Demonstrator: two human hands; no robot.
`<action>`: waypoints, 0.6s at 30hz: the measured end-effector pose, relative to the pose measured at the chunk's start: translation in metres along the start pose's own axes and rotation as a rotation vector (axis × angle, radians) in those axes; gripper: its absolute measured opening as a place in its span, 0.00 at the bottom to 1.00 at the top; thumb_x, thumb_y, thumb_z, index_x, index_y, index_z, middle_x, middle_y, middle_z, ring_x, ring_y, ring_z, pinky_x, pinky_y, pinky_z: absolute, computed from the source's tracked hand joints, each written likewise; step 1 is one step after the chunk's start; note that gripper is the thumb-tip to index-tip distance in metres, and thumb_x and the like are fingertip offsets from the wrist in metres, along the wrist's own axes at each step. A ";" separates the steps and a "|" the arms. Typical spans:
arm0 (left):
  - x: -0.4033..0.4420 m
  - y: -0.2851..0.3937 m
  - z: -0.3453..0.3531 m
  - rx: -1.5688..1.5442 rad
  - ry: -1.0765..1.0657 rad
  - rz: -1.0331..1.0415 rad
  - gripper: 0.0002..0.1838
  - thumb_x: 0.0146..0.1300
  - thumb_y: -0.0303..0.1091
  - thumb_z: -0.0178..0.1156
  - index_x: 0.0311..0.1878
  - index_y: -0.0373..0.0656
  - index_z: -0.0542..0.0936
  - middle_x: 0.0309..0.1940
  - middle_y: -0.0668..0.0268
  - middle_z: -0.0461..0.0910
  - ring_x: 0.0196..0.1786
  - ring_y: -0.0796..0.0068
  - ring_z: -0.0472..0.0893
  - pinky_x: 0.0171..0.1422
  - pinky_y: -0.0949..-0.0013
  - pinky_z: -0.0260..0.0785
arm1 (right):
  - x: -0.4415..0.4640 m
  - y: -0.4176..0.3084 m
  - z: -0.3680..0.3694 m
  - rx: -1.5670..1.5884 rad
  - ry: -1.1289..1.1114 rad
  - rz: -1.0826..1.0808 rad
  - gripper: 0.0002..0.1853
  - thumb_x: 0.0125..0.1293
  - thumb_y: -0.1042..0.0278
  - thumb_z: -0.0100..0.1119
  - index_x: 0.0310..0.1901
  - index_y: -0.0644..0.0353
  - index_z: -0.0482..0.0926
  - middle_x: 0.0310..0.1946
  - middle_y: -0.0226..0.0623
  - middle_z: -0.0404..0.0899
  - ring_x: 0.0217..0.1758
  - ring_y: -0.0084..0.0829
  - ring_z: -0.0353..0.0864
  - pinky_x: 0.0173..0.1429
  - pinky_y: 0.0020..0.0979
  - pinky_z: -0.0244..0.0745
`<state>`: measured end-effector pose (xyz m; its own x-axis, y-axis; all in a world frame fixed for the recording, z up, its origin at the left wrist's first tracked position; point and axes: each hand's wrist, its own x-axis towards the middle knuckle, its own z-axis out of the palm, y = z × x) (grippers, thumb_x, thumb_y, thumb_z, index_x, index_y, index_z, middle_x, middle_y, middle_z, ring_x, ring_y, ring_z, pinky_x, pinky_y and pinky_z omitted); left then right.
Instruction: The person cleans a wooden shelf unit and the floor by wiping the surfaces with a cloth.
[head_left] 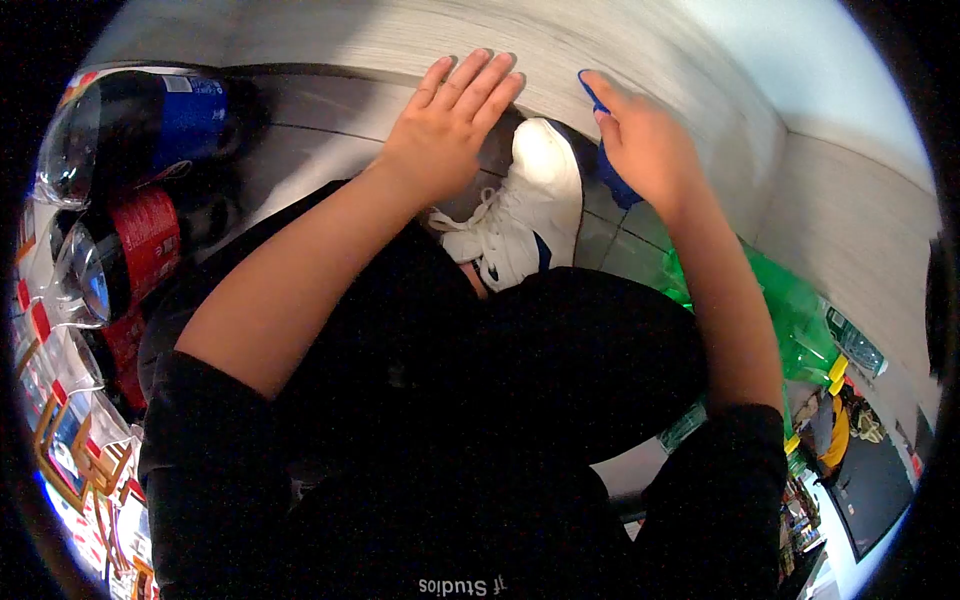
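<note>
My left hand (445,135) is open, its fingers stretched out over the lower edge of a pale wood-grain panel (560,50). It holds nothing. My right hand (648,145), slightly blurred, is closed on a blue cloth (615,180). Part of the cloth hangs below the palm, and a bit of it shows by the index finger against the panel. Most of the cloth is hidden by the hand. Between and below the hands is a white shoe (520,215) with laces, on my foot.
Large bottles of dark drink, one with a blue label (193,120) and one with a red label (145,235), are at the left. Green plastic bottles (790,310) lie at the right by the panel. Dark floor tiles (320,110) run beneath.
</note>
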<state>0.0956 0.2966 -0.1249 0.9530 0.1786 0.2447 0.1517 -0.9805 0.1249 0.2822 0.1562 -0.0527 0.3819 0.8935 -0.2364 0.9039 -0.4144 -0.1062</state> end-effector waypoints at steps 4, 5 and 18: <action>-0.001 0.000 -0.004 -0.022 -0.051 0.002 0.48 0.42 0.30 0.63 0.72 0.45 0.57 0.74 0.62 0.54 0.76 0.62 0.54 0.77 0.54 0.43 | 0.019 -0.005 -0.004 -0.055 0.029 -0.012 0.22 0.66 0.66 0.48 0.63 0.43 0.70 0.36 0.48 0.82 0.37 0.50 0.82 0.42 0.50 0.77; 0.000 0.000 -0.005 -0.040 -0.051 -0.004 0.49 0.41 0.30 0.64 0.72 0.45 0.57 0.74 0.62 0.54 0.76 0.63 0.54 0.77 0.54 0.43 | 0.025 -0.006 -0.005 -0.056 0.030 -0.012 0.22 0.66 0.66 0.48 0.63 0.43 0.70 0.36 0.48 0.82 0.37 0.50 0.82 0.42 0.50 0.77; 0.000 0.001 -0.005 -0.010 -0.061 -0.018 0.42 0.48 0.30 0.57 0.72 0.46 0.58 0.73 0.63 0.55 0.75 0.64 0.55 0.77 0.54 0.44 | 0.028 -0.012 -0.003 -0.054 0.004 -0.056 0.23 0.65 0.65 0.48 0.63 0.45 0.70 0.35 0.48 0.82 0.37 0.48 0.82 0.43 0.49 0.77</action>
<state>0.0946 0.2957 -0.1198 0.9643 0.1910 0.1836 0.1671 -0.9762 0.1383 0.2831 0.1871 -0.0552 0.3308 0.9158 -0.2275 0.9330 -0.3536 -0.0665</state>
